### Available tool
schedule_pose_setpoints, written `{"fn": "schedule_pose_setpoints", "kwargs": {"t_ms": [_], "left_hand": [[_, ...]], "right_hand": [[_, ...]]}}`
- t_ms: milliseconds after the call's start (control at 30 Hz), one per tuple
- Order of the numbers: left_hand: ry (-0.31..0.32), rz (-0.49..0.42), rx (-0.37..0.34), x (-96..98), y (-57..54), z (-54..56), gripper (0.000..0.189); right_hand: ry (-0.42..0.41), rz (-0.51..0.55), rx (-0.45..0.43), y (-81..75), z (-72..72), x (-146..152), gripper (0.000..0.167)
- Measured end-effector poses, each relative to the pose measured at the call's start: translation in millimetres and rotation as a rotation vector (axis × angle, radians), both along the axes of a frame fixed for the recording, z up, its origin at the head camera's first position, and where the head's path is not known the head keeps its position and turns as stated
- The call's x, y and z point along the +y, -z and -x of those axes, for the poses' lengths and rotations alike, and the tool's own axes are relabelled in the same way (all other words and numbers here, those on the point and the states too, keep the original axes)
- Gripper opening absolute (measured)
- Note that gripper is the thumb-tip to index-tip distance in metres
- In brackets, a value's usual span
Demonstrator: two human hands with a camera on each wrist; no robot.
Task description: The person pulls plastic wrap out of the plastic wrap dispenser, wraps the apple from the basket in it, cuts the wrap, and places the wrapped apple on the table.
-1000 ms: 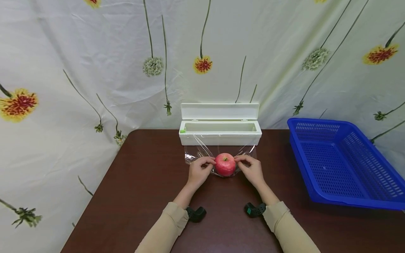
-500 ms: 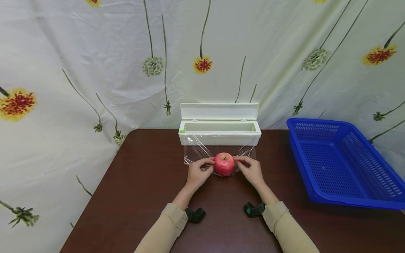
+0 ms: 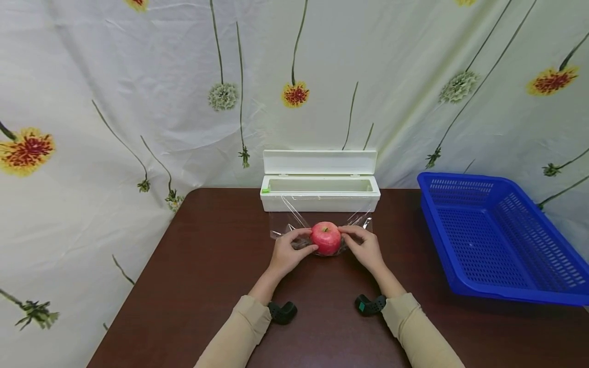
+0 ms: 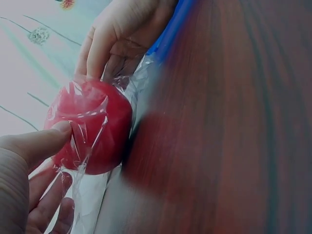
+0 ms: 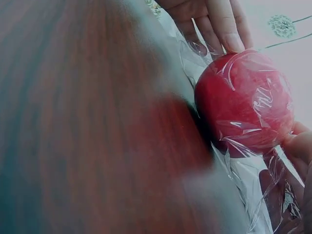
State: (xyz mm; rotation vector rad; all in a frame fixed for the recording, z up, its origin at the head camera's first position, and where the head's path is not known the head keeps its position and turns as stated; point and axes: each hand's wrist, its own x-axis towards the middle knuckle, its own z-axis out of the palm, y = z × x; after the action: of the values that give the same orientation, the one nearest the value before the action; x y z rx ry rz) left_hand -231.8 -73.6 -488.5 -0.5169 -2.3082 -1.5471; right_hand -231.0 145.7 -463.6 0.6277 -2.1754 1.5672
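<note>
A red apple (image 3: 326, 238), stem up, sits in clear plastic wrap (image 3: 287, 225) near the middle of the table. The film folds tightly over its near side in the right wrist view. My left hand (image 3: 287, 251) holds the apple's left side, its thumb pressed on the filmed front and its index finger farther back. In the left wrist view that thumb (image 4: 61, 127) lies flat on the film. My right hand (image 3: 366, 249) pinches the film against the apple's right side, index finger and thumb close together. Its other fingers (image 4: 100, 53) curl behind.
Behind the apple stands a long white wrap dispenser (image 3: 320, 202), lid up, the film running from its front edge. A blue perforated basket (image 3: 432, 245) stands at the right. The dark brown table (image 3: 221, 245) ends at a flowered curtain (image 3: 175, 76).
My left thumb has moved forward and right onto the apple's front, spreading away from the index finger. The apple has shifted slightly left. My right hand stays almost in place.
</note>
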Motion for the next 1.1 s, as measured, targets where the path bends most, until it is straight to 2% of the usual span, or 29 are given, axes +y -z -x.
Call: {"fn": "schedule_pose_setpoints", "kwargs": {"t_ms": [367,567,1100], "left_hand": [[-0.04,0.045,0.005,0.0,-0.2,8.4,0.037],[-0.074,0.051,-0.014,0.8,-0.9,13.1,0.035],[-0.146,-0.033,-0.062,9.7,3.2,25.5,0.034]], "right_hand": [[0.038,-0.015,-0.06,-2.6,6.8,-4.4,0.018],[0.038,0.043,-0.104,-4.3,12.6,-9.8,0.018],[0.049,0.208,-0.16,4.2,29.7,-19.3,0.016]]}}
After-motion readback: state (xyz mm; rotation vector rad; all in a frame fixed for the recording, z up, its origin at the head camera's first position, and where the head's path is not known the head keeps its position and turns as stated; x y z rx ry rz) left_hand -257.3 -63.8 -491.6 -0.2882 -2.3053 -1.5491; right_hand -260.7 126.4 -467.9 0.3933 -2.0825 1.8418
